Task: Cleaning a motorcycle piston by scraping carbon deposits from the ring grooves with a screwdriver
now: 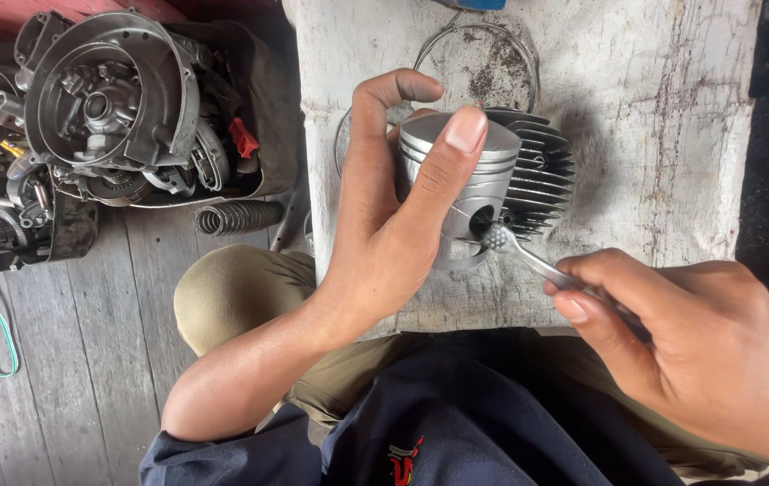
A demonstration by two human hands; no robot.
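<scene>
The left hand (384,225) grips a silver piston (461,171) at frame centre, above the pale tabletop (672,135). The right hand (708,351), lower right, pinches slim pliers (528,256) whose tip touches the piston's side hole. A slip could likely scratch the bore or nick the thumb beside it. A finned cylinder (542,180) lies behind.

No package, label, sign or screen shows plainly here; the nearest thing to one is a small red and yellow printed emblem (404,457) on the front of the person's dark blue shirt (456,423), at the bottom edge of the view, partly cut off.
</scene>
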